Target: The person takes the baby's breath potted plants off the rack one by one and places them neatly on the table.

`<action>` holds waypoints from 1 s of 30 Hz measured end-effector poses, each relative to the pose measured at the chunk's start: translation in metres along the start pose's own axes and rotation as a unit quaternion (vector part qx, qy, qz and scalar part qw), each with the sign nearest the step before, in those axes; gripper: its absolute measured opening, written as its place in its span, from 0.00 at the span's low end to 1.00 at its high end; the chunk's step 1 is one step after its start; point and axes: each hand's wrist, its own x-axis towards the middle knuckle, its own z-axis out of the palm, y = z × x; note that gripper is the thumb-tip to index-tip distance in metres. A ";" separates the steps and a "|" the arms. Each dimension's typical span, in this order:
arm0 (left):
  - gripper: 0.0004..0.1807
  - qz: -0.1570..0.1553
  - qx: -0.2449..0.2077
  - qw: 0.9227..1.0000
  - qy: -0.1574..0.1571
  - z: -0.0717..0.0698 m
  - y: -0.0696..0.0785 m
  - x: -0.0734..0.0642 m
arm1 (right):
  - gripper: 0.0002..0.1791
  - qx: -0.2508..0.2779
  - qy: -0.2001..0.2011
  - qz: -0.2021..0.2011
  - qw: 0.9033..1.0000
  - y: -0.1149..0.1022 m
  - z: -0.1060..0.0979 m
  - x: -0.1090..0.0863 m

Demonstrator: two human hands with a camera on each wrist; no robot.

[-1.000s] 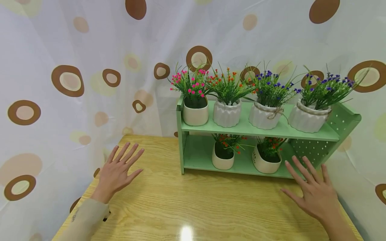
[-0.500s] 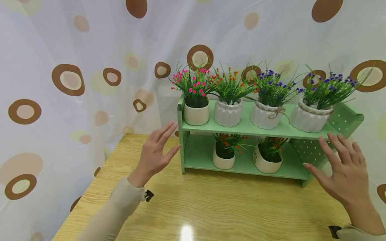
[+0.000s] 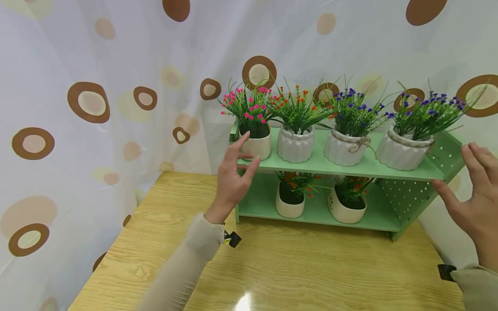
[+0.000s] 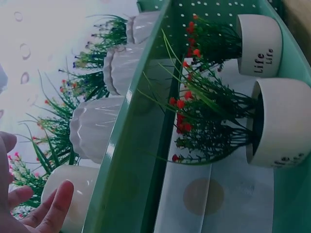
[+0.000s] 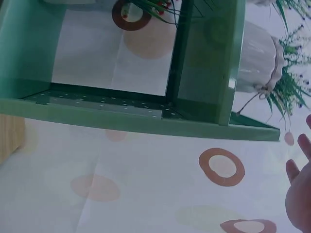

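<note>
On the left hand (image 3: 231, 183), the fingers (image 3: 235, 148) are held out, and a gap is left between them and the thumb. They are placed right by the cream pot (image 3: 261, 149) with pink flowers (image 3: 254, 108). Whether the pot is touched cannot be told. On the right hand (image 3: 477, 203), the fingers are stretched out almost straight, near the right end of the green shelf (image 3: 408, 201). Part of that hand is cut off in the head view.

The cream pot is set at the left end of the top board. Next to it, a wavy white pot (image 3: 295, 147) with orange flowers is lined up, then two white pots (image 3: 344, 151) with purple flowers, with string tied round them. On the lower board, two small pots (image 3: 289, 210) with red flowers are seen, and "Life" is written on them. The shelf is stood on a wooden table (image 3: 295, 263). Behind it, a spotted sheet (image 3: 116, 52) is hung. Both arms are covered by light sleeves (image 3: 175, 268).
</note>
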 end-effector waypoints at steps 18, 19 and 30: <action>0.25 -0.075 0.005 0.994 0.085 0.034 0.001 0.018 | 0.29 0.161 0.001 0.174 0.972 0.032 0.021 0.012; 0.25 -0.076 0.005 0.993 0.085 0.035 0.001 0.019 | 0.28 0.165 0.000 0.189 0.968 0.032 0.023 0.011; 0.20 -0.075 -0.001 0.994 0.085 0.038 0.003 0.022 | 0.27 0.145 -0.019 0.261 0.954 0.036 0.028 0.011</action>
